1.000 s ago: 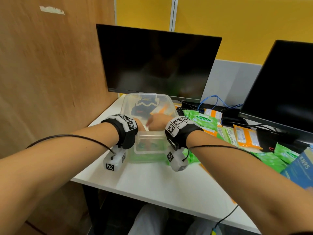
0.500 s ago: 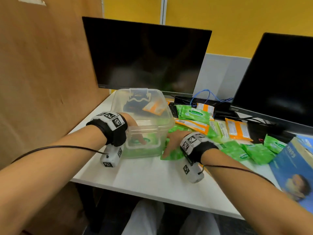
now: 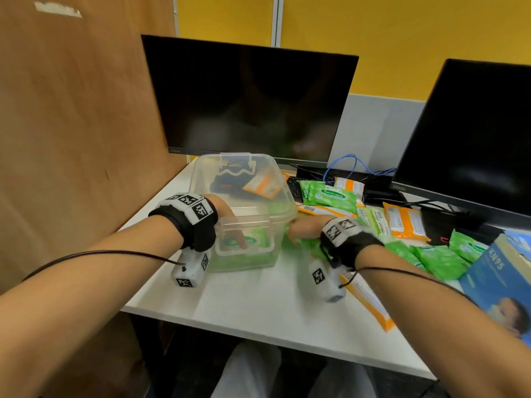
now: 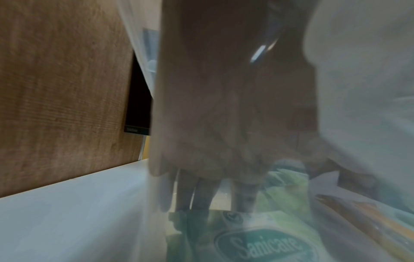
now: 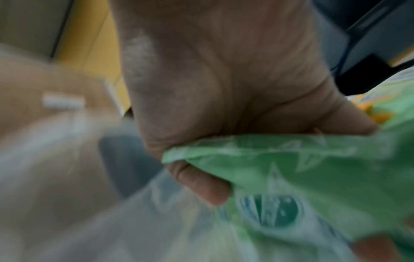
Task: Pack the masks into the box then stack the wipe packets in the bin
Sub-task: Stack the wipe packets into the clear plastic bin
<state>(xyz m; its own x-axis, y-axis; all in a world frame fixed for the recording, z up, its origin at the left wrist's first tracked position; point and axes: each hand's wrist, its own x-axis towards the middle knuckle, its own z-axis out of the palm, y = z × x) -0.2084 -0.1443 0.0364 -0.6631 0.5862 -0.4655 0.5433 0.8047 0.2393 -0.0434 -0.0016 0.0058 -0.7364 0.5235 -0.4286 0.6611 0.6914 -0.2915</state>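
A clear plastic bin (image 3: 284,219) stands on the white desk, with green wipe packets (image 3: 255,241) on its floor. My left hand (image 3: 227,216) reaches inside, and its straight fingers (image 4: 201,195) press down on the top green Sanicare packet (image 4: 264,235). An orange packet (image 3: 263,183) and a black-and-white item (image 3: 230,173) lie at the bin's back. Just right of the bin, my right hand (image 3: 304,228) grips another green wipe packet (image 3: 306,245); in the right wrist view the thumb (image 5: 201,186) and fingers pinch that packet (image 5: 313,168). A blue KN95 mask box (image 3: 500,271) lies far right.
Several loose green packets (image 3: 330,195) and orange packets (image 3: 402,222) cover the desk right of the bin; one orange packet (image 3: 367,300) lies near the front edge. Two dark monitors (image 3: 247,104) stand behind. A wooden partition (image 3: 71,139) closes the left side. Cables (image 3: 353,168) trail at the back.
My right hand left the bin, moved right and took hold of a green packet beside it. My left hand went into the bin and now presses on the packet there.
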